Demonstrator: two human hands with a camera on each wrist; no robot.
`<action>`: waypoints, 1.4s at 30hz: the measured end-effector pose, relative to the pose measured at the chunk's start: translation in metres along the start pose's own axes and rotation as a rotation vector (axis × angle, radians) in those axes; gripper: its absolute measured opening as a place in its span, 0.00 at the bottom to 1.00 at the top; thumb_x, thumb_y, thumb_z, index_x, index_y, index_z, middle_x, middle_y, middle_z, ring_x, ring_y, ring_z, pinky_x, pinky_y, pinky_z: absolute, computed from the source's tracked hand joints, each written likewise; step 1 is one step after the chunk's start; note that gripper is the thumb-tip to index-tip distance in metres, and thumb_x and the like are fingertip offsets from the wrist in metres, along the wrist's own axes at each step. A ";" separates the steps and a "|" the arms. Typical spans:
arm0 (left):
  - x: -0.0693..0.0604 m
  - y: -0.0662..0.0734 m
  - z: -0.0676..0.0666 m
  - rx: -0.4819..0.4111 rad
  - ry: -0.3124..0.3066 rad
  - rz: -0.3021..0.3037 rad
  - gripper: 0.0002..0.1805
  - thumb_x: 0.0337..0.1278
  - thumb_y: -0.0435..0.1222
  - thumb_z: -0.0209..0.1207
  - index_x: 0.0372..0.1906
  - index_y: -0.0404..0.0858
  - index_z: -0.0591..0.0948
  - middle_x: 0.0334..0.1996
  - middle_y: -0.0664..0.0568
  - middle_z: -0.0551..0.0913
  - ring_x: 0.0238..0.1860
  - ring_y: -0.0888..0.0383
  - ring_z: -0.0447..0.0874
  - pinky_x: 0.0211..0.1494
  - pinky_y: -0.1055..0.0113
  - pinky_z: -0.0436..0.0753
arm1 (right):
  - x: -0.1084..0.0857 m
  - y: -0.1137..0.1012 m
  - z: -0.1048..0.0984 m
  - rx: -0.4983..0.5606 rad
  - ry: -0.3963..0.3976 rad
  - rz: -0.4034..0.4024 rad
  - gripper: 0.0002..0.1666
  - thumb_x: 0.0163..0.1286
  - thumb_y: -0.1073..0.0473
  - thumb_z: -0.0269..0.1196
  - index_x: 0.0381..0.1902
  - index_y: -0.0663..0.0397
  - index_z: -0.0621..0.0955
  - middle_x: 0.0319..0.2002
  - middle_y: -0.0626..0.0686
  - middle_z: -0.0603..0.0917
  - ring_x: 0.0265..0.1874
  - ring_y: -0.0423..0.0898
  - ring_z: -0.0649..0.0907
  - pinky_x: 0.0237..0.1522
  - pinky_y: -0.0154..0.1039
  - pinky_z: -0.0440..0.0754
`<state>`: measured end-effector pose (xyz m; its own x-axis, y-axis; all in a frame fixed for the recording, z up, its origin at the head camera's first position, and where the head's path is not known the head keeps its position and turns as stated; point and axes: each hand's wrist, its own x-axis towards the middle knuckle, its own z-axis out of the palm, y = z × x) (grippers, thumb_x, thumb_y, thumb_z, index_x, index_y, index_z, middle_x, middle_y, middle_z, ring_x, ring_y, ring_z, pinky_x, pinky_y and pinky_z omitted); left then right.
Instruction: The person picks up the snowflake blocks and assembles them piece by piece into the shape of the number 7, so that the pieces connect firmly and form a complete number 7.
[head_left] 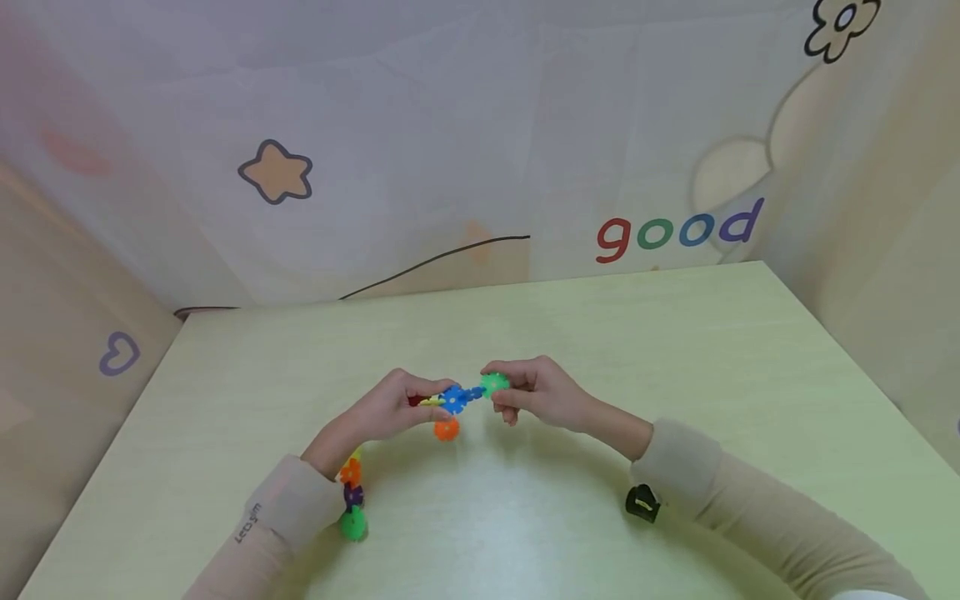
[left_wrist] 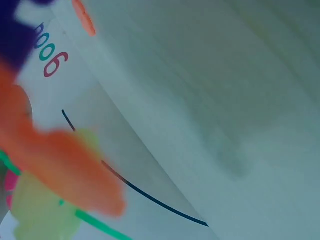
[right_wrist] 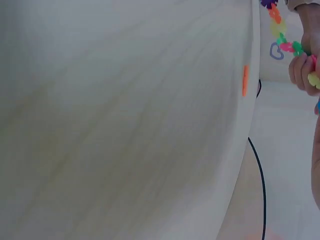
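My left hand (head_left: 390,407) pinches a blue snowflake-shaped plastic disc (head_left: 453,399) between thumb and fingers. This disc belongs to a chain of interlocking discs. Part of the chain emerges below the left wrist, with an orange disc (head_left: 350,472), a purple disc (head_left: 353,497) and a green end disc (head_left: 354,524). Between thumb and index finger, my right hand (head_left: 546,395) holds another green disc (head_left: 495,384) against the chain's blue end; whether they are locked together cannot be told. Blurred chain discs (left_wrist: 70,170) fill the left side of the left wrist view.
A loose orange disc (head_left: 447,429) lies on the pale wooden table (head_left: 480,533) just below the hands. Under the right sleeve is a small black object (head_left: 642,503). A printed cloth backdrop (head_left: 420,167) rises behind the table's far edge.
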<state>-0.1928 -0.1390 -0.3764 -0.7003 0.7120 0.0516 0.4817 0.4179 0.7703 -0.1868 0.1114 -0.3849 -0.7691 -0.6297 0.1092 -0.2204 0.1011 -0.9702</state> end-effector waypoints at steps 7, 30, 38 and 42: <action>0.001 0.003 -0.003 0.030 0.009 0.000 0.26 0.52 0.36 0.61 0.56 0.28 0.72 0.11 0.53 0.67 0.13 0.63 0.53 0.17 0.73 0.57 | -0.002 -0.007 0.012 0.192 0.112 0.071 0.19 0.64 0.73 0.54 0.53 0.75 0.71 0.23 0.59 0.78 0.18 0.42 0.77 0.26 0.33 0.80; -0.003 0.001 -0.004 0.023 0.016 -0.020 0.26 0.51 0.34 0.62 0.56 0.28 0.72 0.10 0.57 0.64 0.13 0.63 0.52 0.17 0.73 0.56 | 0.003 -0.007 0.028 0.239 0.256 0.149 0.19 0.63 0.73 0.56 0.53 0.73 0.73 0.19 0.53 0.78 0.15 0.41 0.75 0.22 0.32 0.78; -0.001 0.001 -0.004 0.012 0.011 0.003 0.26 0.51 0.34 0.62 0.56 0.27 0.72 0.16 0.45 0.76 0.13 0.63 0.52 0.17 0.73 0.56 | 0.000 -0.004 0.029 0.266 0.263 0.139 0.19 0.63 0.73 0.55 0.53 0.74 0.72 0.19 0.53 0.78 0.15 0.41 0.75 0.23 0.32 0.78; 0.001 -0.001 -0.002 0.010 0.006 0.018 0.25 0.52 0.34 0.61 0.55 0.27 0.73 0.18 0.47 0.78 0.13 0.63 0.52 0.17 0.73 0.56 | -0.002 -0.007 0.026 0.214 0.246 0.124 0.20 0.63 0.73 0.55 0.54 0.72 0.73 0.21 0.60 0.78 0.16 0.41 0.76 0.24 0.33 0.79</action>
<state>-0.1950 -0.1404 -0.3757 -0.6949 0.7158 0.0691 0.4993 0.4111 0.7627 -0.1684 0.0920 -0.3834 -0.9095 -0.4155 0.0114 -0.0055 -0.0154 -0.9999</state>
